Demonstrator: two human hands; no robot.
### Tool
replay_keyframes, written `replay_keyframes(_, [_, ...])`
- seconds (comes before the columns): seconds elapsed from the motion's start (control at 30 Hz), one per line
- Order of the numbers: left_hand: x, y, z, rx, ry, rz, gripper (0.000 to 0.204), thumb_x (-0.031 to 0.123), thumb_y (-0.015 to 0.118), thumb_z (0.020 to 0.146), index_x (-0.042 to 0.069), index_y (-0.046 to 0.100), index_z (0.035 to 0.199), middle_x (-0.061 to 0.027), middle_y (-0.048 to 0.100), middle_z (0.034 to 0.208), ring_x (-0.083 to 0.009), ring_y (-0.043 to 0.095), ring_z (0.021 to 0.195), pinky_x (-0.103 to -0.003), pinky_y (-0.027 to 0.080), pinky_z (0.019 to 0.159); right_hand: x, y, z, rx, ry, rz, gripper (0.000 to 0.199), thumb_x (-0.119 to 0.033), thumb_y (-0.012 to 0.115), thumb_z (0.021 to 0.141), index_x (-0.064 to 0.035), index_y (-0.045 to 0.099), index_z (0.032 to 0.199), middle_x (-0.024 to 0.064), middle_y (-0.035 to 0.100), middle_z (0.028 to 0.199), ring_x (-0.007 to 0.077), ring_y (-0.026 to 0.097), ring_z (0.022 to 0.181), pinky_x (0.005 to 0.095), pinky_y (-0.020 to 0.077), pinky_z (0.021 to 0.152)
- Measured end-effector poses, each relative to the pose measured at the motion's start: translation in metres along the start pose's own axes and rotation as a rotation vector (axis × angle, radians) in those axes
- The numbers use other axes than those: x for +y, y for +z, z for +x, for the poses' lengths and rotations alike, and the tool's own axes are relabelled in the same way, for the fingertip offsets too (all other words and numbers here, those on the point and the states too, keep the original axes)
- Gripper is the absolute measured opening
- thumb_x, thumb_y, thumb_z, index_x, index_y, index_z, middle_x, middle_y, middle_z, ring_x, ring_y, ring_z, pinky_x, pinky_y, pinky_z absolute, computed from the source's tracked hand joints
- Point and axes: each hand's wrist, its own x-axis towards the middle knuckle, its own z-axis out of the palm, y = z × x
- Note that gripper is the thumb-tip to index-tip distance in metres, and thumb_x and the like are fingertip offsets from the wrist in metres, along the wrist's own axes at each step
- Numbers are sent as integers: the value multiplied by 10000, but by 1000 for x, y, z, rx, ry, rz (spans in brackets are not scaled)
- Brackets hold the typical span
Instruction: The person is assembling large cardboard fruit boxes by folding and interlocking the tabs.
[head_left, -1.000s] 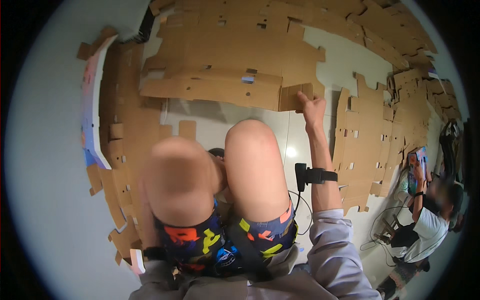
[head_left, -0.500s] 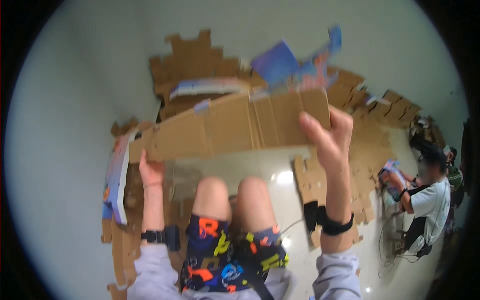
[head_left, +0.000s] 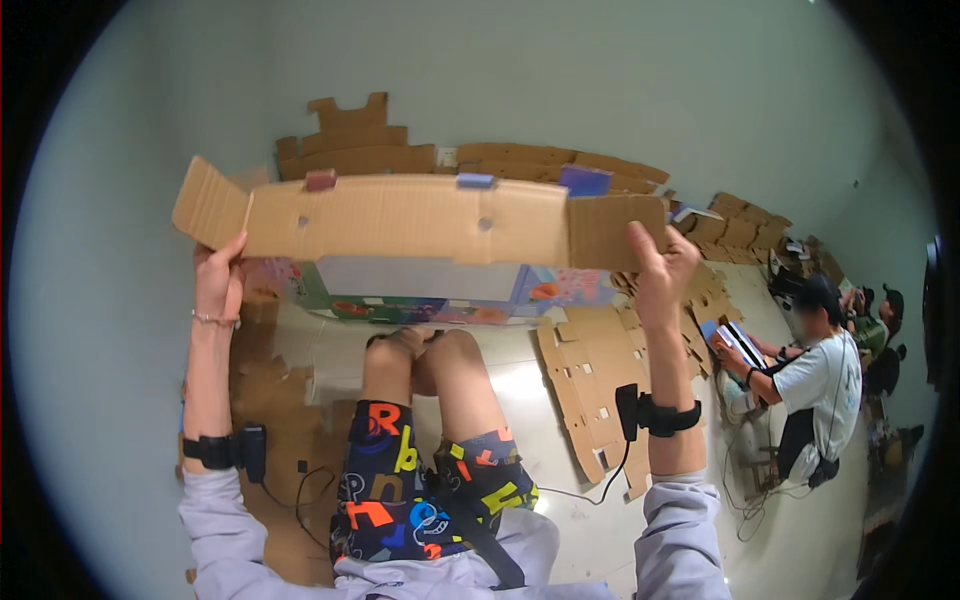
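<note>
Between my two hands a long folded cardboard box piece [head_left: 400,218] is held up crosswise above my knees. Its bare brown side faces me, while a coloured printed panel with a pale rectangle shows below. My left hand [head_left: 218,282] pinches the left end, just under a bent-up brown flap [head_left: 212,205]. At the other end, my right hand [head_left: 662,275] grips a brown end flap [head_left: 610,230], its thumb on the near face and its fingers hidden behind. Small coloured tabs stick up along the top edge.
Flattened cardboard [head_left: 350,150] leans along the far wall. More brown sheets lie on the floor to the right [head_left: 590,390] and left [head_left: 270,400]. Another person [head_left: 825,375] sits at the right holding a printed piece, with others beyond. Cables trail on the floor.
The cardboard piece has levelled out and turned, so its printed panel shows underneath. My left hand has moved left and up with its end; my right hand has stayed near its place.
</note>
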Motion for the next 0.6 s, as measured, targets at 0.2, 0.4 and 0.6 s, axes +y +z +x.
replay_keyframes(0.2, [60, -22, 4, -66, 237, -29, 292, 25, 527, 886, -46, 490, 1166, -121, 548, 1179, -239, 564, 1064, -379, 494, 906, 0, -5, 13, 353, -403, -73, 162, -100, 651, 838, 52, 665, 893, 23, 650, 782, 74, 553, 713, 226, 442, 643])
replay_keyframes(0.4, [55, -60, -126, 358, 113, 11, 412, 136, 541, 851, -64, 500, 1209, -146, 531, 1235, -247, 482, 1174, -386, 354, 1018, -3, -54, -84, 177, -144, 196, 348, -44, 598, 829, 50, 508, 1151, 160, 550, 1140, 246, 548, 1049, 378, 435, 937])
replay_keyframes(0.6, [-36, -71, -246, 500, -554, 847, 519, 39, 641, 776, -36, 472, 1261, -118, 547, 1141, -187, 512, 1056, -327, 394, 946, 69, -42, -210, -179, 832, -35, 66, -43, 653, 787, 2, 615, 819, 18, 555, 796, 100, 506, 751, 246, 413, 700])
